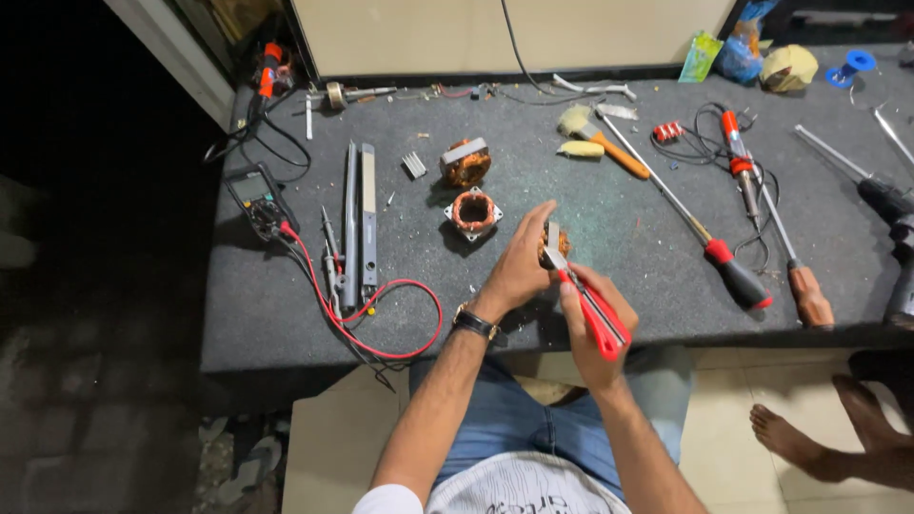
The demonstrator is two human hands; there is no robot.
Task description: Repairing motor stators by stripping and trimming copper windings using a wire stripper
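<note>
My left hand (519, 266), with a watch on its wrist, is closed around a small copper-wound motor coil (549, 246) held just above the grey table's (609, 228) front edge. My right hand (592, 314) grips red-handled pliers (595, 309), and their metal jaws reach up to the coil. On the table beyond my hands lie two more copper-wound stator pieces, one (473, 211) close by and one (466, 162) farther back.
A multimeter (255, 198) with red and black leads lies at the left beside flat metal bars (360, 224). To the right are a brush (595, 133), screwdrivers (728, 266), a soldering iron (735, 143) and a drill (890, 214). Another person's bare feet (828, 443) show at lower right.
</note>
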